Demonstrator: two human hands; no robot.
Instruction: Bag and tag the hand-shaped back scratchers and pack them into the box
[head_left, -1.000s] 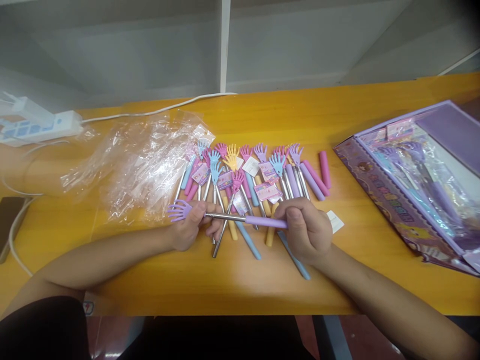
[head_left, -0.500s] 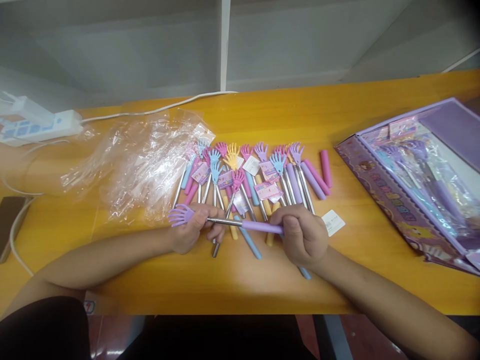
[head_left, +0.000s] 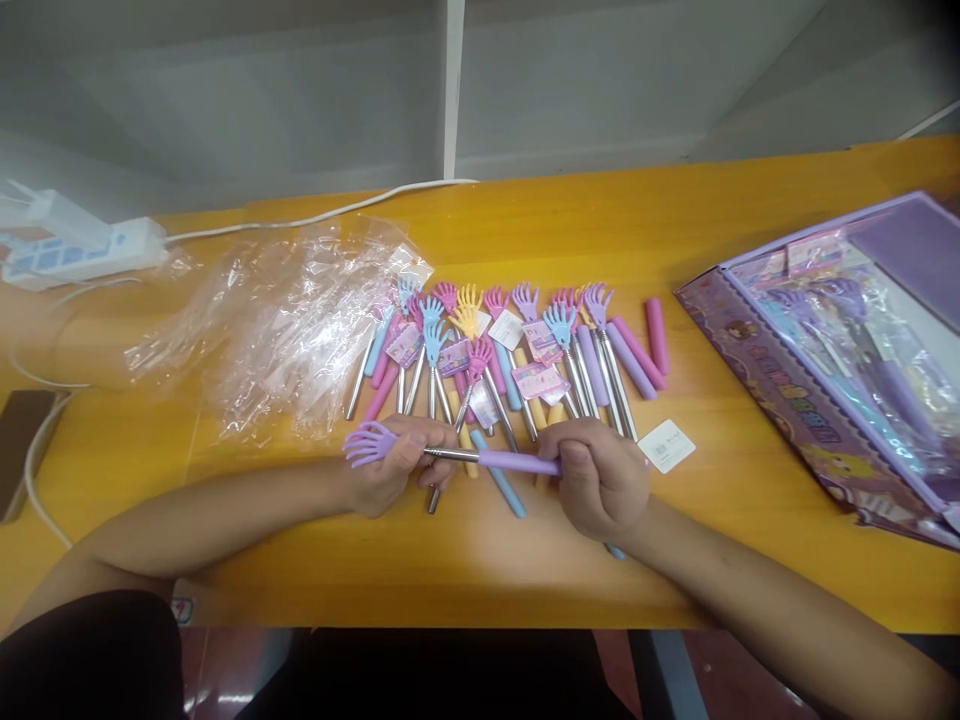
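Observation:
A purple back scratcher (head_left: 517, 462) with a hand-shaped head and a metal rod is held level between my hands. My left hand (head_left: 397, 470) is closed around the rod just behind the head. My right hand (head_left: 600, 478) is wrapped round the end of the purple grip, hiding that end. Just beyond lie several more back scratchers with pink, blue, yellow and purple heads, such as a pink one (head_left: 478, 360). Loose coloured grip sleeves lie among them, including a blue sleeve (head_left: 498, 475) and a dark pink sleeve (head_left: 656, 336). Small printed cards (head_left: 540, 381) lie on the pile.
Clear plastic bags (head_left: 292, 330) are heaped at the left. A purple printed box (head_left: 795, 400) at the right holds bagged back scratchers. A white card (head_left: 667, 446) lies near my right hand. At the back left are a power strip (head_left: 86, 252) and its cable (head_left: 322, 217).
Both hands keep hold of the purple back scratcher. My right hand is slightly closer to my left, and less of the rod and grip shows between them. The view has shifted slightly.

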